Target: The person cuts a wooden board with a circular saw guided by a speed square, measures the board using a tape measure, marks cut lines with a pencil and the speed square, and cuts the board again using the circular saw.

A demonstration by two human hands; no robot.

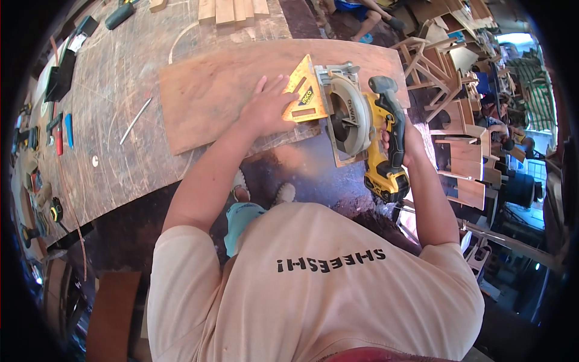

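A yellow speed square (306, 96) lies on a wide wooden board (211, 90), close to the board's front edge. My left hand (268, 107) holds the square down, some fingers stretched over the board and others on the square's left side. Against the square's right side sits a yellow and black circular saw (353, 117), its base plate across the board's front edge. The fingers of my right hand (411, 145) are wrapped round the saw's rear handle. The blade's lower part is hidden, and a battery (389, 186) hangs at the saw's near end.
The board rests on a scratched worktable (120, 169). A pencil (136, 120), a red-handled tool (59, 136) and a tape measure (56, 209) lie to the left. Wood strips (232, 11) are at the back. Chair frames (431, 69) stand right; another person's leg (368, 24) shows beyond.
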